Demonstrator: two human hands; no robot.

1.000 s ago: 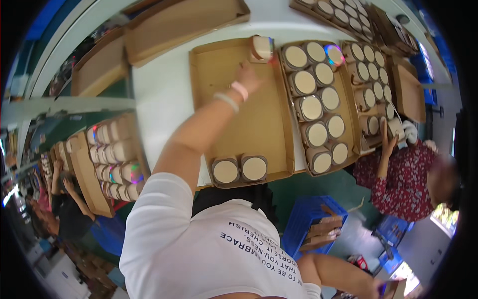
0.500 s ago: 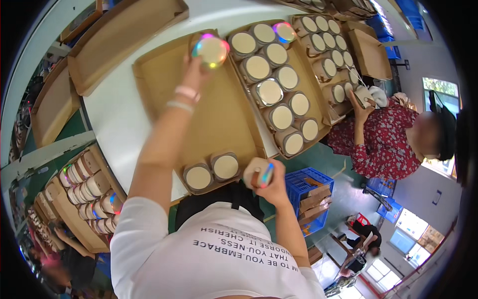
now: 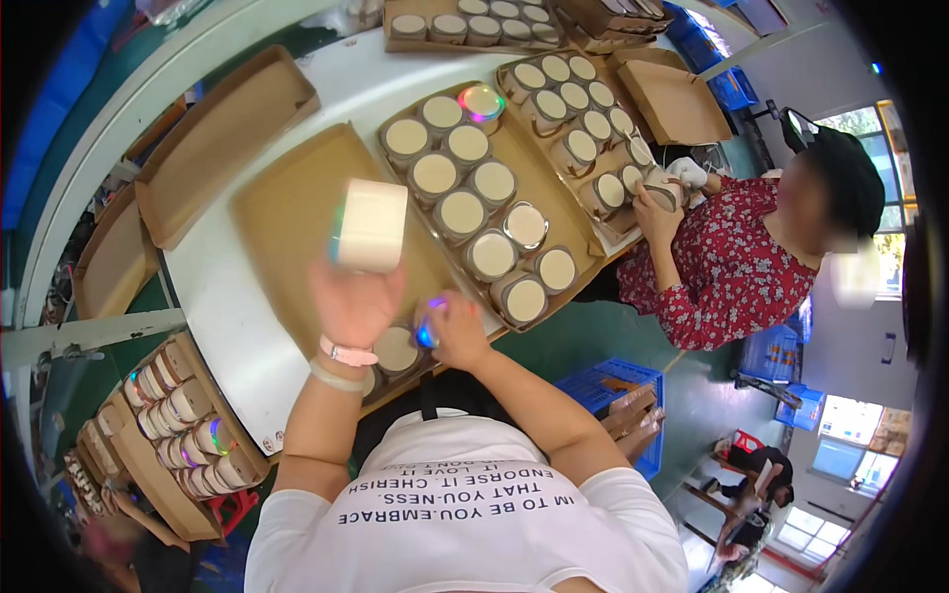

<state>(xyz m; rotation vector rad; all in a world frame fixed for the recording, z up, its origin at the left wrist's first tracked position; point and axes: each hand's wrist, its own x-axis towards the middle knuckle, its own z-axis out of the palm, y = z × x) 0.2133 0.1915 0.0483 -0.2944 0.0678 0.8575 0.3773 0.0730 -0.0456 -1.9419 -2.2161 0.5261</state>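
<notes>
My left hand [image 3: 356,304], blurred, grips a cream light-up cylinder [image 3: 372,227] tilted on its side above a shallow cardboard box [image 3: 297,212]. Coloured light shows along the cylinder's left edge. Low over the near right end of that box, my right hand [image 3: 461,332] is closed around another lit cylinder [image 3: 428,326]; my fingers cover most of it, and its blue-violet glow shows. Just left of my right hand a cream-topped cylinder [image 3: 396,352] stands in the box. A second one beside it is mostly hidden by my left wrist.
A neighbouring box to the right holds rows of cream-topped cylinders [image 3: 462,213], one glowing [image 3: 481,102]. Beyond it, a co-worker's hand [image 3: 656,219] holds a similar piece over another filled box. Blue crate [image 3: 647,450] stands lower right; filled box [image 3: 183,494] lower left; cardboard tray [image 3: 227,138] far left.
My left hand has drawn back toward me, turning its cylinder on its side. My right hand has moved left over the near end of the box. The whole view has shifted.
</notes>
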